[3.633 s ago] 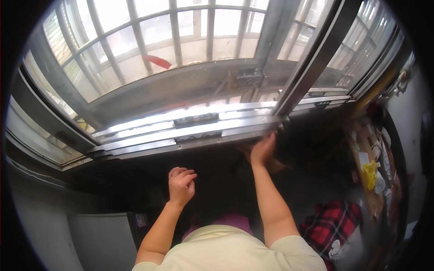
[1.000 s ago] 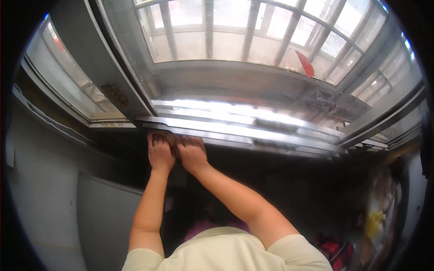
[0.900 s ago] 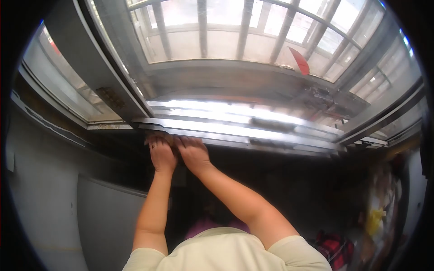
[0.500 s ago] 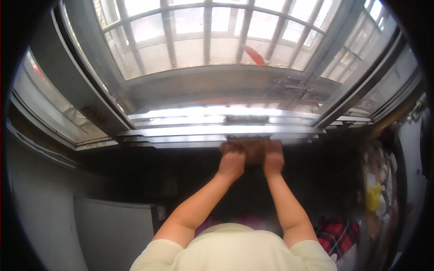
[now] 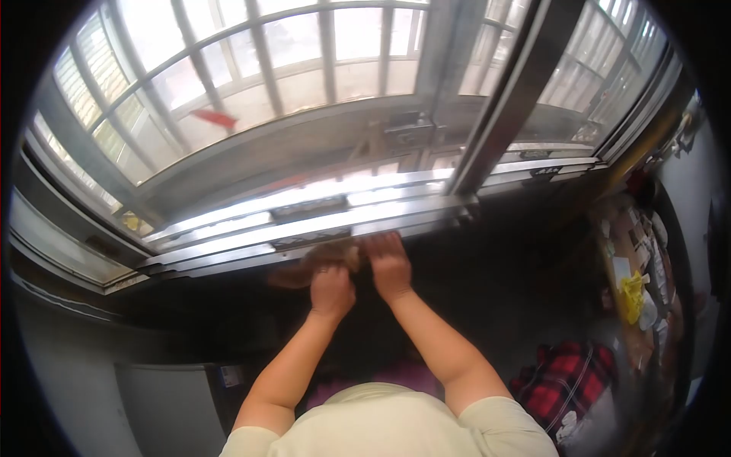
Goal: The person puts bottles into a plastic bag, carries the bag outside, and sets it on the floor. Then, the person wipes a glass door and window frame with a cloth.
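Note:
A brown cloth (image 5: 301,270), blurred by motion, lies bunched along the front edge of the metal window sill (image 5: 228,242). My left hand (image 5: 333,292) is closed on it, and part of the cloth trails out to the left. Close on the right, my right hand (image 5: 390,266) rests with its fingers stretched out flat against the sill's front edge. Several metal tracks run along the sill, with a dark patch (image 5: 311,209) on them just beyond the cloth.
A window frame post (image 5: 506,99) rises right of my hands. Beyond the glass are bars and a red scrap (image 5: 215,118). Red plaid fabric (image 5: 567,377) lies lower right, near a cluttered shelf with a yellow bag (image 5: 632,295). A grey cabinet (image 5: 167,404) stands lower left.
The view has turned to the right. Both hands have shifted rightward along the sill. The cloth, earlier between my hands, now trails to the left of my left hand.

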The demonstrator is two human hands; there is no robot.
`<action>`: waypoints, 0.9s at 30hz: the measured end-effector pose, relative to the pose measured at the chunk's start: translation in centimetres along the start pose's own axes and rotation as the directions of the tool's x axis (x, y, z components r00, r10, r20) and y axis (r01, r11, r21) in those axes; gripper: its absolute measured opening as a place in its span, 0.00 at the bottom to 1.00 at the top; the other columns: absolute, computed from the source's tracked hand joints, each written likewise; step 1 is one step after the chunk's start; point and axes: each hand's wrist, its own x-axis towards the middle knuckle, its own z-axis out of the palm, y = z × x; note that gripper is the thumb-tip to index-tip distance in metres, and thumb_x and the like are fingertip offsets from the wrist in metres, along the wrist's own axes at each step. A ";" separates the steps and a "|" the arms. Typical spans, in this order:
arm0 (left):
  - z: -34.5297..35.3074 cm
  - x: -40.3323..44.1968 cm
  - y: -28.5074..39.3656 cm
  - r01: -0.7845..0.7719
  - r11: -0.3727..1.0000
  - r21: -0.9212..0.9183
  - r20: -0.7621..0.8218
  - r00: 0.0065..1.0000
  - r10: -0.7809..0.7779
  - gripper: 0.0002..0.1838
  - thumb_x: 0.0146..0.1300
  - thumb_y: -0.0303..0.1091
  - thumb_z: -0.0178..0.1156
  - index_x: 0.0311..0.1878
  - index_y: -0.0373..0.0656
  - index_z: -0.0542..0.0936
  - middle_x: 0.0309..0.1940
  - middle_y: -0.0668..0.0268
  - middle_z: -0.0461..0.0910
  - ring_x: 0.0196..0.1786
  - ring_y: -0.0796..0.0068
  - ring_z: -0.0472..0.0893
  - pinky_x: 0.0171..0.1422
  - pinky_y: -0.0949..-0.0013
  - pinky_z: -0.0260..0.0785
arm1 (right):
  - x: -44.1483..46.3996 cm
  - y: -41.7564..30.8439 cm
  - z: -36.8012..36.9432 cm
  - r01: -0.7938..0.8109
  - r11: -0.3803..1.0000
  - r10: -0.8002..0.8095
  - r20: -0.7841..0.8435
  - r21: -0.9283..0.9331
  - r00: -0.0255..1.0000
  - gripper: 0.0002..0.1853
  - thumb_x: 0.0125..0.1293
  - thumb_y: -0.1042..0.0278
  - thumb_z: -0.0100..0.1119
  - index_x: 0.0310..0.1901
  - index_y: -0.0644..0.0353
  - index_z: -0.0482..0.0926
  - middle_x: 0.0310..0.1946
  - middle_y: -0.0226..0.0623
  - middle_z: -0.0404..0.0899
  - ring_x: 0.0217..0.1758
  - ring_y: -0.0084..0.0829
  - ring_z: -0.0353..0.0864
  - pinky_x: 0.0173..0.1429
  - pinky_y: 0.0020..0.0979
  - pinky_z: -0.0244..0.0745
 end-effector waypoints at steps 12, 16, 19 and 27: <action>7.5 7.8 11.7 -0.148 0.981 0.127 -0.285 0.942 0.178 0.14 0.47 0.29 0.57 0.40 0.36 0.77 0.31 0.57 0.78 0.38 0.56 0.79 0.48 0.57 0.71 | -1.4 14.0 -4.6 0.100 0.989 -0.096 -0.036 0.106 0.995 0.14 0.54 0.67 0.55 0.44 0.55 0.80 0.43 0.35 0.80 0.50 0.35 0.78 0.60 0.36 0.71; 8.0 7.5 9.5 -0.225 0.973 -0.046 -0.313 0.929 0.200 0.08 0.47 0.28 0.59 0.33 0.44 0.79 0.27 0.62 0.77 0.35 0.60 0.79 0.45 0.59 0.73 | -0.4 15.3 -5.7 0.182 0.958 -0.149 -0.155 0.223 0.976 0.10 0.50 0.69 0.59 0.37 0.53 0.82 0.34 0.31 0.82 0.42 0.32 0.81 0.49 0.33 0.77; 8.0 7.6 8.0 -0.333 0.941 -0.061 -0.331 0.896 0.296 0.08 0.46 0.29 0.63 0.32 0.43 0.79 0.25 0.63 0.77 0.32 0.62 0.80 0.39 0.63 0.76 | 0.0 15.6 -6.4 0.179 0.926 -0.129 -0.168 0.333 0.977 0.09 0.50 0.72 0.60 0.35 0.52 0.82 0.33 0.30 0.82 0.40 0.32 0.82 0.44 0.30 0.79; 1.9 8.1 11.2 -0.474 0.832 -0.289 -0.421 0.843 0.334 0.09 0.45 0.21 0.62 0.33 0.40 0.81 0.33 0.55 0.81 0.40 0.56 0.83 0.44 0.63 0.76 | 0.2 13.7 -10.5 0.020 0.850 0.204 -0.363 0.527 0.909 0.16 0.48 0.83 0.56 0.40 0.58 0.82 0.36 0.40 0.82 0.42 0.39 0.83 0.47 0.35 0.78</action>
